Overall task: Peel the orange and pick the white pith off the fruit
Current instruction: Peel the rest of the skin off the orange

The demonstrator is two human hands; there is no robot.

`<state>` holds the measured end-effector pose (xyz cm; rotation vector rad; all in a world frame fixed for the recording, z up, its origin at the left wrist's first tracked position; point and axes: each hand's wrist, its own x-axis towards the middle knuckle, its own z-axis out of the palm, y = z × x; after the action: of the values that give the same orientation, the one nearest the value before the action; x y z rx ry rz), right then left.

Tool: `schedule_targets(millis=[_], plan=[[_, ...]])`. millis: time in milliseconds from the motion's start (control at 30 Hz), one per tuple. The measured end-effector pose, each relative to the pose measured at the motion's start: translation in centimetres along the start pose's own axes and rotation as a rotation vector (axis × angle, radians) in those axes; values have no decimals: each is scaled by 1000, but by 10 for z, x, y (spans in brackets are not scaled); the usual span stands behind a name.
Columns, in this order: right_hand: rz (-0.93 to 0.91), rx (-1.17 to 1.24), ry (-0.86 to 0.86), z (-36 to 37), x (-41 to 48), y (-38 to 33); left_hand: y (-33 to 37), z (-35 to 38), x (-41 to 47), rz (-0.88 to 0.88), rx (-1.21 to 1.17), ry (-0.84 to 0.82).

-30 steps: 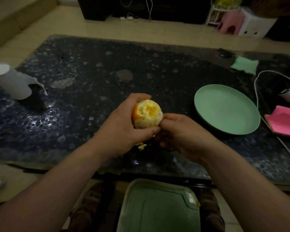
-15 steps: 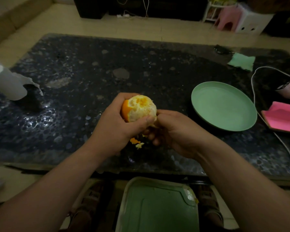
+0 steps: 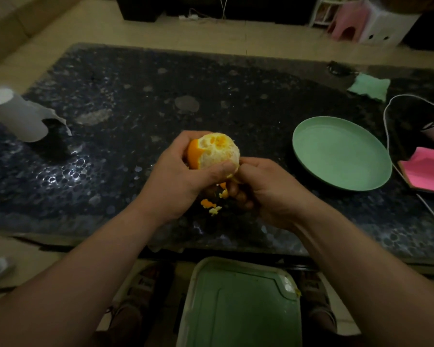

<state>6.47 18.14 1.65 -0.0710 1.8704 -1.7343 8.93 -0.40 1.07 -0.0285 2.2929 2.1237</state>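
Observation:
A mostly peeled orange [image 3: 216, 150] is held above the dark table, pale pith covering most of it and a patch of orange rind left on its left side. My left hand [image 3: 178, 176] grips the orange from the left, thumb across its front. My right hand [image 3: 266, 191] is against the fruit's lower right, fingers curled and pinching a strip of peel [image 3: 232, 175] at its underside. Small bits of peel [image 3: 209, 205] hang or lie just below the hands.
A green plate [image 3: 341, 152] sits to the right on the dark pebble-patterned table [image 3: 135, 108]. A white paper roll [image 3: 15, 113] lies at the left, a pink object [image 3: 429, 171] and white cable [image 3: 388, 113] at the right edge. A green bin [image 3: 238, 304] stands below the table's near edge.
The orange has been turned in my left hand, showing more rind at its left. My right hand has shifted lower on the fruit, and peel scraps now show beneath it.

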Motion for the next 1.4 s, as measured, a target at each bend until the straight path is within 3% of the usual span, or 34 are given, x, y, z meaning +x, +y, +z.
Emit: schedule_targets(millis=[233,367,433,600,667,733,800,933,1167,1400], plan=[[60,202,-71,-1,9,8,-8,2,3,-171,-279,27],[78,428,-107,-1,13,14,-10,-3,6,-310,-637,76],[84,413,-81,5,17,18,-10,-9,8,-352,-751,93],[-73,-338,154,20,27,29,-17,-7,6,-383,-554,88],[-152,-525,243,18,29,31,-18,-6,6,-376,-561,128],[-172,-532,295,17,26,27,-19,-7,7,-361,-594,178],[-141,-386,285,17,19,22,-20,-7,8,-341,-603,180],[-129,-195,192,24,10,19,-16,-3,6,-320,-555,70],[-262,-401,132,9,3,16,-2,-6,6,-369,-271,32],[-229,-374,103,8,7,16,-5,13,-1,-222,-172,109]])
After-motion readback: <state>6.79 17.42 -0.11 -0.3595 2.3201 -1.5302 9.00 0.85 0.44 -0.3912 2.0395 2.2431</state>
